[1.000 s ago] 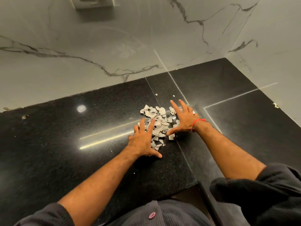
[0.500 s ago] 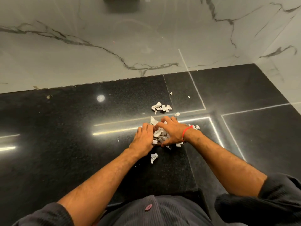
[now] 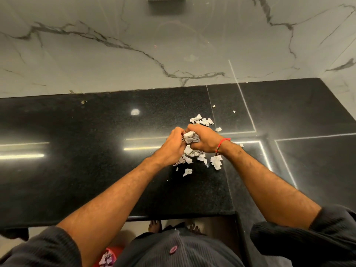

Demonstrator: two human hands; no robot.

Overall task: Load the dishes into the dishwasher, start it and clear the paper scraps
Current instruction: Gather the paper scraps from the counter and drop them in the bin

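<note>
both hands, the left hand (image 3: 174, 144) and right hand (image 3: 202, 140), are curled around a bunched wad of paper scraps (image 3: 190, 138) above the black counter (image 3: 96, 160), where loose bits could be shed if the grip is slackened.

White paper scraps (image 3: 190, 138), torn and crumpled with faint grey print, sit bunched in a wad raised off the black surface (image 3: 96, 170). Loose bits lie scattered just below and to the right of the wad, and a small cluster lies just beyond it.
</note>
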